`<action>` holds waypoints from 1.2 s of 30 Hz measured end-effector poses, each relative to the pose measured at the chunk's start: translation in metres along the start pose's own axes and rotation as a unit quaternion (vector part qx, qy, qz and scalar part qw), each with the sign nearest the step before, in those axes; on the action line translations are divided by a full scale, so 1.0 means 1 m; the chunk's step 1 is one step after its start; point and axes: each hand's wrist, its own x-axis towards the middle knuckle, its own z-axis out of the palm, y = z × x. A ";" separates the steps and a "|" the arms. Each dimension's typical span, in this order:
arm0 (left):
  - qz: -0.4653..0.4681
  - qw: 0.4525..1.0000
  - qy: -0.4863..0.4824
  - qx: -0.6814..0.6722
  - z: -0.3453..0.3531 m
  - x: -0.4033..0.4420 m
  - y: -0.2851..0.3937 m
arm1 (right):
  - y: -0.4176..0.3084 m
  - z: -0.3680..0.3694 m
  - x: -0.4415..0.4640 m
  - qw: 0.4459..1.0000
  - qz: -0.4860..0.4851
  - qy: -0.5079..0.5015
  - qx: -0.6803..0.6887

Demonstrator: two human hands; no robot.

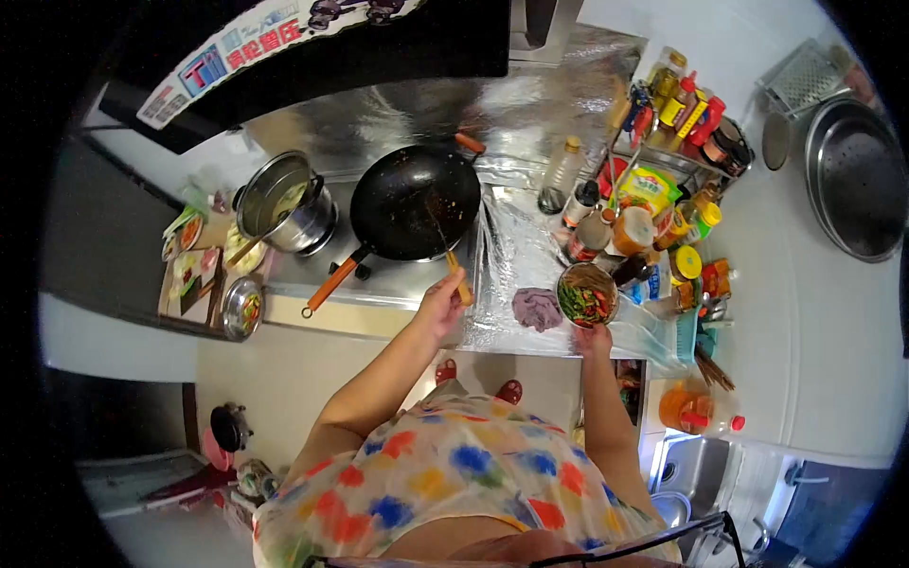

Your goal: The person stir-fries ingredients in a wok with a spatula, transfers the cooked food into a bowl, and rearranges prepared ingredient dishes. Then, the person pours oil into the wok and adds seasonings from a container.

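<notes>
Your left hand (pixel 440 305) grips the spatula (pixel 452 259), inside the smooth black wok (pixel 398 194) at eleven o'clock, its surface speckled with bits. Your right hand (pixel 594 339) grips the round bowl (pixel 561 305) at one o'clock, beside crumpled cloth (pixel 537 309); its red-and-green pieces (pixel 589 301) appear fully cut, not yet in the wok.

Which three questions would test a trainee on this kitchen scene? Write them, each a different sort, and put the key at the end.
1. What does the right hand hold?
2. Fill the gap: the wooden-handled utensil in the left hand reaches into the ____.
3. True or false: a crumpled cloth lies on the foil-covered counter, to the left of the right hand.

Key:
1. A bowl of chopped red and green pieces.
2. Wok.
3. True.
</notes>
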 end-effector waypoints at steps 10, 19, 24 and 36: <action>-0.113 0.982 0.010 0.150 0.042 0.024 -0.029 | -0.016 -0.005 -0.020 0.996 0.071 -0.025 -0.037; -0.147 0.987 -0.064 -0.022 0.043 0.065 -0.046 | -0.037 -0.021 -0.092 0.998 0.059 -0.015 -0.022; -0.169 0.981 -0.084 -0.034 0.037 0.055 -0.043 | -0.044 -0.021 -0.150 0.999 0.015 -0.029 -0.019; -0.292 0.949 -0.116 0.033 0.048 -0.007 -0.114 | -0.106 -0.121 -0.220 0.971 -0.190 0.146 0.026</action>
